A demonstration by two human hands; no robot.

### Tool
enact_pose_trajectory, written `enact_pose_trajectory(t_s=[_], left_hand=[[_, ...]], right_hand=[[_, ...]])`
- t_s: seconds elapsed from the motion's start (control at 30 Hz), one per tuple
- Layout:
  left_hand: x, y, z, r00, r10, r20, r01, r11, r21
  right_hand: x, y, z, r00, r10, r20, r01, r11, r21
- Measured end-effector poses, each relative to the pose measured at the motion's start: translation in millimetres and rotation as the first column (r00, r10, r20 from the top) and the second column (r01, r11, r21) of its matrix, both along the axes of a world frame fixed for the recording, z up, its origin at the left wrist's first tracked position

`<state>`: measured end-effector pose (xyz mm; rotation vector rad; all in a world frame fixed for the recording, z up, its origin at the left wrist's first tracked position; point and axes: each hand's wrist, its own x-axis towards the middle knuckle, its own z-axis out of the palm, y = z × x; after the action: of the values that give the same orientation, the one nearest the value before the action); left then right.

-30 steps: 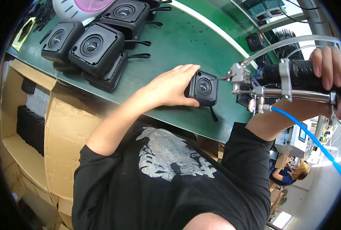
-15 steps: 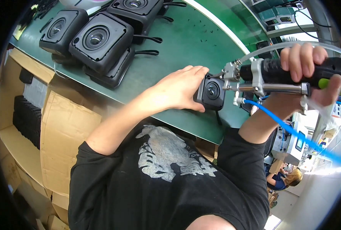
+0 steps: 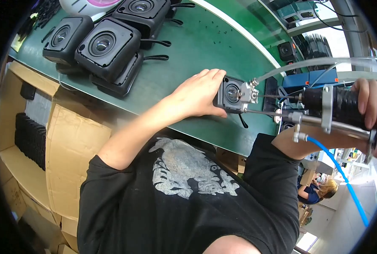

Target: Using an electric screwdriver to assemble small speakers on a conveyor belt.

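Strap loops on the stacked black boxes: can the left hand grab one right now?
Probably not without letting go: the left hand has its grip on another black box. Otherwise, the strap loops look near, just across the green table.

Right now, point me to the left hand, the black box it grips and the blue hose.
Left hand (image 3: 199, 94), head view: back of the hand.
Black box (image 3: 230, 93), head view: round cone.
Blue hose (image 3: 341, 173), head view: middle of its length.
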<state>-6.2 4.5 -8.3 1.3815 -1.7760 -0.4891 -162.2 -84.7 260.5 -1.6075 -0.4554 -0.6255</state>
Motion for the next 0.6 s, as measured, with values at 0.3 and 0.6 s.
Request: enact_pose_trajectory(t_s=[0.3, 0.6], left_hand=[[-6, 1, 0, 1.0, 0.02, 0.01, -0.02, 1.0, -0.002], [1, 0, 4, 0.998, 0.045, 0.05, -0.045, 0.999, 0.008]], right_hand=[[-11, 31, -21, 0.961, -0.272, -0.05, 0.275, 0.921, 0.274], [-8, 2, -46, 0.977, -0.13, -0.168, 0.126, 0.991, -0.037]])
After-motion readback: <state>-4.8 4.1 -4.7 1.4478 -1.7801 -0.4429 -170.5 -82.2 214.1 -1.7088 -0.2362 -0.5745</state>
